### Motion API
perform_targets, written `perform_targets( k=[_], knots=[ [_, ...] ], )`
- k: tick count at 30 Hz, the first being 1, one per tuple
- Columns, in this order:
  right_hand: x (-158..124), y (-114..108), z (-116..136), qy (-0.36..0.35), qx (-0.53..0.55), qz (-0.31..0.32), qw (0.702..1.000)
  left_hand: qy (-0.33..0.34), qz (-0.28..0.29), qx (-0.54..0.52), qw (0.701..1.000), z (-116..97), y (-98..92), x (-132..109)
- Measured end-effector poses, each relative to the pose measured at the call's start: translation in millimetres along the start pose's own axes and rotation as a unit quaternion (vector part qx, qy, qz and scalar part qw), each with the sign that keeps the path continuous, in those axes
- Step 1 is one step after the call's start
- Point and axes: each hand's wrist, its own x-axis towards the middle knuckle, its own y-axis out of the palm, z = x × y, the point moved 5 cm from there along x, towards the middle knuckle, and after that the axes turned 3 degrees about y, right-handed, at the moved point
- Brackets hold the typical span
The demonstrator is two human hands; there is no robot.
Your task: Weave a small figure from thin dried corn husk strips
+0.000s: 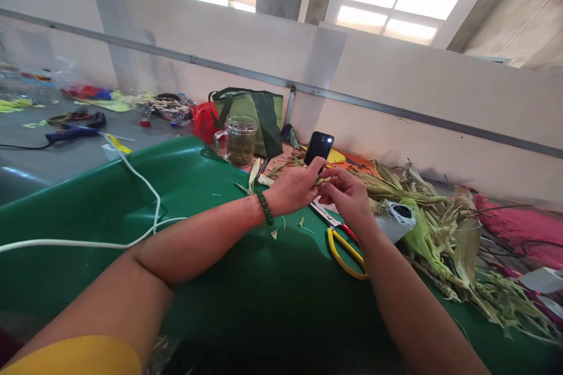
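My left hand [292, 188], with a dark green bead bracelet [264, 207] at the wrist, is closed in a pinch. My right hand [347, 194] meets it fingertip to fingertip, its fingers also pinched. Between them shows a small pale piece of corn husk [322, 180], mostly hidden by the fingers. Just below lie scissors [347, 255] with yellow and red handles, blades under my hands. Small husk scraps [301, 222] are scattered on the green mat [264, 293]. A phone [319, 147] stands upright right behind my hands.
A heap of dried corn husks [466, 240] covers the right side, beside a white-wrapped roll [398, 217]. Behind on the left stand a glass mug [241, 140] and a green bag [268, 117]. A white cable [88, 242] crosses the mat; a blue glue gun [73, 133] lies further left.
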Motion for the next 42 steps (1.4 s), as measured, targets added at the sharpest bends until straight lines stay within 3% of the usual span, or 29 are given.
perform_targets(
  k=[12, 15, 21, 28, 33, 39, 42],
  knots=[
    [3, -10, 9, -0.038, 0.013, -0.002, 0.999, 0.038, -0.098, -0.072, 0.992, 6, -6.8, 3],
    [4, -11, 7, -0.033, 0.027, -0.005, 0.999, 0.045, -0.080, -0.103, 0.990, 5, -3.8, 3],
    [6, -13, 0, -0.034, 0.016, -0.034, 0.999, -0.018, -0.064, -0.099, 0.993, 9, -3.1, 4],
    [0, -12, 5, -0.083, -0.032, -0.034, 0.995, 0.007, -0.049, -0.036, 0.998, 4, -4.8, 3],
    [-5, -13, 9, -0.154, -0.173, -0.087, 0.969, -0.009, -0.033, -0.041, 0.999, 4, -3.4, 3],
    [-4, -13, 14, -0.233, -0.256, -0.044, 0.937, 0.003, -0.034, -0.056, 0.998, 4, -4.6, 3],
    [-3, -15, 15, -0.249, -0.257, -0.060, 0.932, 0.007, -0.036, -0.052, 0.998, 2, -3.2, 2]
  ],
)
